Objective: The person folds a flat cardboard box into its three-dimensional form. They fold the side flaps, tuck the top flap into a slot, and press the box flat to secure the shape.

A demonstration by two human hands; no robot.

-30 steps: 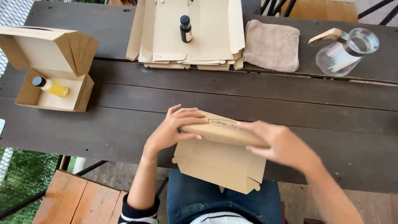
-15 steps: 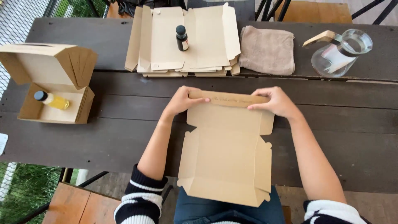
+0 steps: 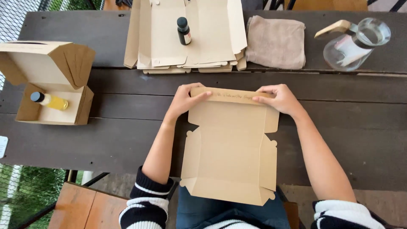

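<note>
Box blank: an unfolded tan cardboard box blank [image 3: 231, 148] lies flat on the dark wooden bench [image 3: 127, 140] in front of me, its near edge hanging past the bench edge at 6 o'clock.
Left hand: my left hand [image 3: 184, 101] presses the far flap at 11 o'clock of the blank, fingers curled over the crease, closed on the card.
Right hand: my right hand [image 3: 282, 99] pinches the same flap at 1 o'clock, thumb under, fingers on top.
Handling: I judge it light, thin and stiff along the panels but weak at the scored folds (easy to crease wrongly); best held near the fold lines with both hands.
Around: a stack of flat blanks [image 3: 186, 38] with a dark bottle [image 3: 183, 31] at 12 o'clock, a grey cloth [image 3: 275, 41] and glass jug [image 3: 356, 44] toward 2, a made-up box [image 3: 48, 82] holding a yellow bottle [image 3: 49, 100] at 9.
</note>
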